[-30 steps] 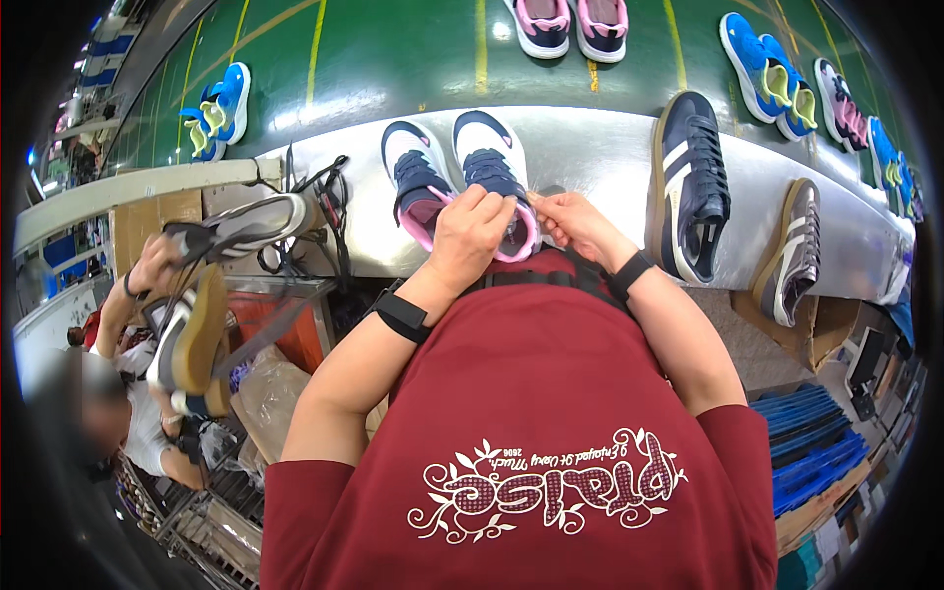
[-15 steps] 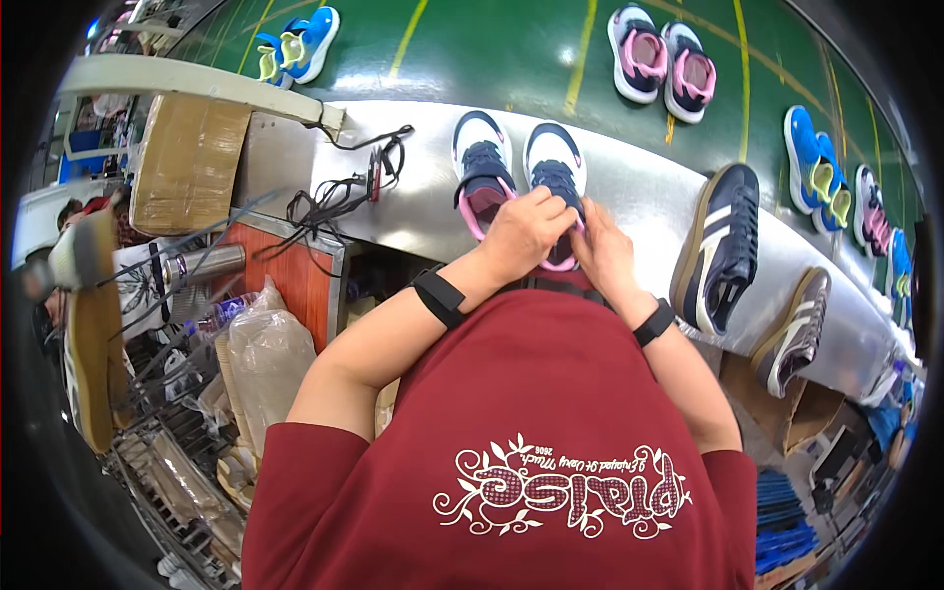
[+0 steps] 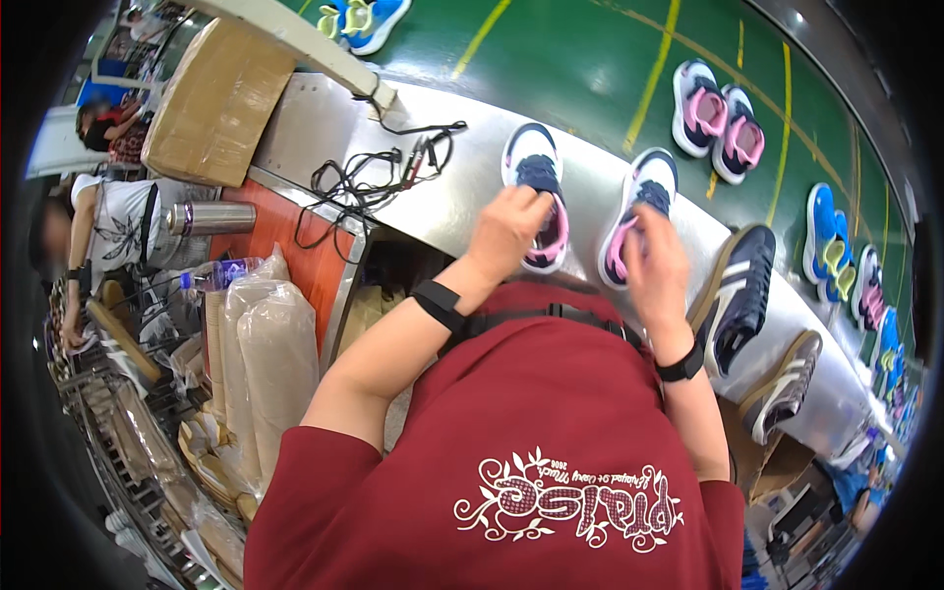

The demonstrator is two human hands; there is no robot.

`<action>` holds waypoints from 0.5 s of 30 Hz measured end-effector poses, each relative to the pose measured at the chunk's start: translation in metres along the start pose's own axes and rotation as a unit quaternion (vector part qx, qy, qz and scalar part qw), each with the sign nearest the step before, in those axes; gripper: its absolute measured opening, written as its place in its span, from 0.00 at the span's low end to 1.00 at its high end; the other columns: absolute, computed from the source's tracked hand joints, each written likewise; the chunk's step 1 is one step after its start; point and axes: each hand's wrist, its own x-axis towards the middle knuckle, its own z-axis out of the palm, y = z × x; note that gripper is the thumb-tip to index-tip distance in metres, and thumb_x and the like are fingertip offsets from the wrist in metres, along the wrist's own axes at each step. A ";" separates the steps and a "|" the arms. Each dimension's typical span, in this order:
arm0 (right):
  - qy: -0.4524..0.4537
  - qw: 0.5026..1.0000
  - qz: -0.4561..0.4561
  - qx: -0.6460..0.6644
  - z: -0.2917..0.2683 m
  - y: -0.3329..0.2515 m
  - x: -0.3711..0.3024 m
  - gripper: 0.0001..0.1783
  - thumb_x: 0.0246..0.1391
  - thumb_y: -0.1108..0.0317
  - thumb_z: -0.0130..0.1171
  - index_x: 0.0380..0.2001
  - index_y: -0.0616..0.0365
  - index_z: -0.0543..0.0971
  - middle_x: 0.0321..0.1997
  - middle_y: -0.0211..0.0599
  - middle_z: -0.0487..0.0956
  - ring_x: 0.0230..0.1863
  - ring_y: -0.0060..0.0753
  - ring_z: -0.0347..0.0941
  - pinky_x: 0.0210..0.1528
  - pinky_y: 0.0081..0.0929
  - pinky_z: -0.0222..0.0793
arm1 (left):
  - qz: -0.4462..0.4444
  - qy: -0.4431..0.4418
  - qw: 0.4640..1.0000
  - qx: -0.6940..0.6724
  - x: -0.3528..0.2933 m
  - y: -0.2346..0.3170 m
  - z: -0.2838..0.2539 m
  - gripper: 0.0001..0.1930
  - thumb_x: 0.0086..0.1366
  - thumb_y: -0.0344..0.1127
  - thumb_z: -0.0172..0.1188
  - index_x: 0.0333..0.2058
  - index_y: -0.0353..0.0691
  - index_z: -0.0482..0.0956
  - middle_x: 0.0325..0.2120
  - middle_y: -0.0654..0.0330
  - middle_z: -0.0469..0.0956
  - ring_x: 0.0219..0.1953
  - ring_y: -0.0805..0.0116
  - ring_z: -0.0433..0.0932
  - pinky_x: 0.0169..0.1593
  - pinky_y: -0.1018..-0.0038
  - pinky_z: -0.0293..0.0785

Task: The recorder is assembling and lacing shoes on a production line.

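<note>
Two white and navy children's sneakers with pink linings stand on a metal ledge in front of me. My left hand [image 3: 508, 234] is closed over the navy strap of the left sneaker [image 3: 534, 155], its fingertips pinched at the shoe's opening. At the right sneaker [image 3: 654, 175], which slants with its toe away to the right, my right hand [image 3: 651, 258] has its bent fingers against the strap and collar. That hand covers part of the sneaker's right side. A gap separates the two shoes.
A black cable [image 3: 364, 182] lies tangled on the ledge [image 3: 472, 118] at left, near a cardboard box [image 3: 218, 98]. Dark striped sneakers [image 3: 739, 295] stand at right. Beyond the ledge, a green surface [image 3: 560, 59] carries several pairs of shoes. Another person [image 3: 123, 221] is at far left.
My left hand has gone from the right sneaker to the left one's strap. The right sneaker now stands farther from the left one and slants. The view has turned, shifting the ledge.
</note>
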 end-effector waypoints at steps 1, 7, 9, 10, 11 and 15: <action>-0.028 0.999 -0.026 0.019 0.007 -0.007 -0.001 0.15 0.51 0.76 0.55 0.44 0.62 0.75 0.42 0.49 0.76 0.46 0.52 0.73 0.49 0.39 0.68 | -0.005 -0.012 1.000 0.001 -0.002 -0.002 0.006 0.10 0.51 0.28 0.56 0.35 0.41 0.75 0.27 0.58 0.71 0.32 0.59 0.73 0.35 0.68 0.73; -0.245 0.961 -0.119 0.048 0.058 -0.022 -0.002 0.11 0.49 0.71 0.59 0.37 0.64 0.77 0.40 0.48 0.76 0.43 0.49 0.74 0.45 0.38 0.72 | -0.007 -0.008 0.997 -0.072 0.001 -0.014 0.009 0.05 0.54 0.30 0.58 0.31 0.41 0.77 0.23 0.57 0.73 0.28 0.57 0.75 0.32 0.67 0.73; -0.255 0.956 -0.144 0.007 0.071 -0.024 0.005 0.12 0.49 0.70 0.59 0.36 0.66 0.76 0.40 0.49 0.76 0.43 0.49 0.74 0.44 0.38 0.72 | -0.036 -0.006 0.975 -0.217 0.002 -0.023 -0.003 0.05 0.58 0.31 0.59 0.33 0.40 0.79 0.23 0.56 0.77 0.27 0.59 0.77 0.33 0.70 0.74; -0.270 0.952 -0.141 -0.027 0.078 -0.024 0.009 0.14 0.47 0.67 0.61 0.35 0.66 0.76 0.39 0.50 0.77 0.42 0.50 0.75 0.42 0.39 0.72 | -0.035 -0.009 0.975 -0.221 0.001 -0.026 -0.006 0.05 0.58 0.31 0.59 0.33 0.40 0.79 0.23 0.56 0.77 0.27 0.59 0.77 0.33 0.70 0.74; -0.284 0.947 -0.135 -0.061 0.085 -0.024 0.012 0.17 0.46 0.65 0.63 0.35 0.67 0.76 0.38 0.51 0.77 0.40 0.51 0.75 0.41 0.39 0.73 | -0.160 0.025 0.962 -0.218 -0.001 -0.029 -0.008 0.09 0.61 0.37 0.56 0.33 0.38 0.79 0.24 0.55 0.78 0.26 0.62 0.78 0.32 0.72 0.73; -0.282 0.950 -0.104 -0.086 0.118 -0.027 0.017 0.18 0.44 0.61 0.62 0.31 0.67 0.75 0.31 0.55 0.78 0.34 0.55 0.76 0.38 0.42 0.73 | -0.401 -0.075 0.874 -0.265 -0.019 -0.062 0.011 0.28 0.69 0.56 0.44 0.30 0.33 0.78 0.20 0.57 0.76 0.23 0.70 0.75 0.30 0.75 0.71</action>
